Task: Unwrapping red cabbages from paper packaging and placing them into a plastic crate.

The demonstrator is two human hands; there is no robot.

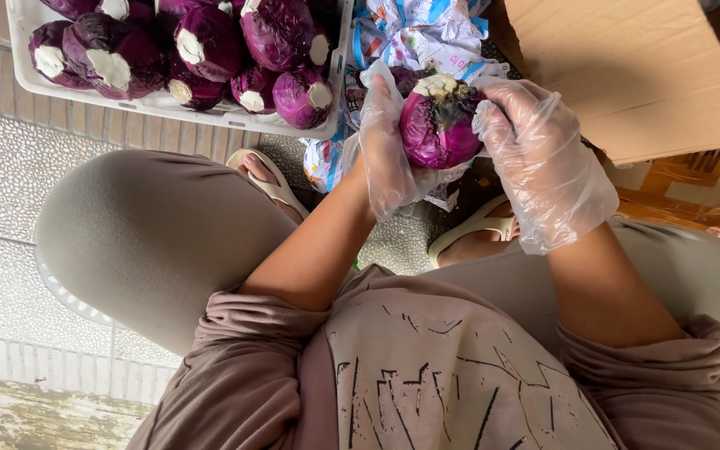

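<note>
Head view: both gloved hands' fingers grip the red cabbage [439, 125] between white crate [22, 50] and cardboard box [652, 75]

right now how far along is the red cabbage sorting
Looks done: the white plastic crate already holds a pile of purple cabbage heads with pale cut stems. In hand: the gloved left hand and right hand grip one round purple cabbage with a darkened stem end. What is left cannot be told: the brown cardboard box hides its contents.

Left hand [387, 150] and right hand [535, 158], both gloved, grip closed, forearms raised.
</note>
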